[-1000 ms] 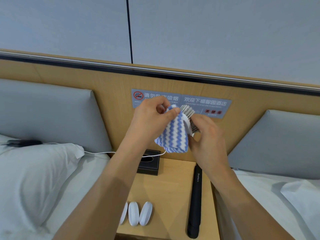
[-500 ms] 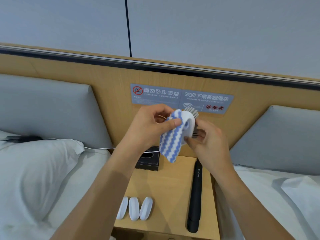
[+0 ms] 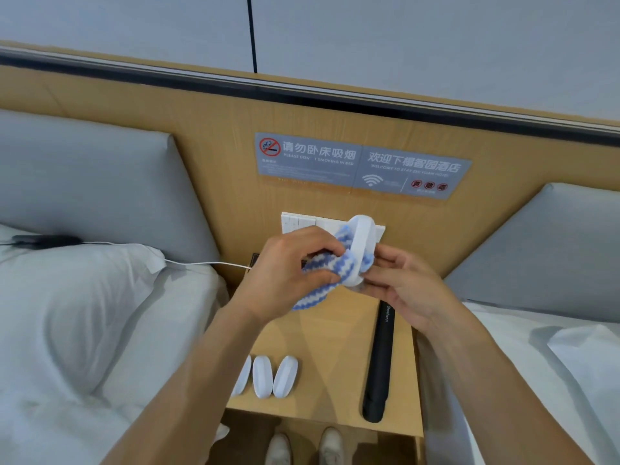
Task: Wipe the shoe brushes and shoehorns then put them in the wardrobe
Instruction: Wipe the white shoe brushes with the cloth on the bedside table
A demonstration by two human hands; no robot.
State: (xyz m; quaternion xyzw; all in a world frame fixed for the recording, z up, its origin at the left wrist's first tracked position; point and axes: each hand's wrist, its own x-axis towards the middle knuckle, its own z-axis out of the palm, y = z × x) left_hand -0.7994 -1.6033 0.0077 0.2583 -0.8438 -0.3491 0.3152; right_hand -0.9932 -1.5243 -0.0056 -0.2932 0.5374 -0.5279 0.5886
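We have one view only, from a wide-angle camera on the head, so nothing is shared with a second view. We look forward and steeply down over the nightstand point(image 3: 335, 333) between two beds, facing the wooden headboard point(image 3: 214, 135) and the grey wall point(image 3: 402, 45) above it. Straight lines bow toward the edges. Our left hand point(image 3: 285, 276) and right hand point(image 3: 406, 286) sit close, near the middle, forearms running out at the bottom edge. Our shoes point(image 3: 303, 446) show at the very bottom, almost under the lens.
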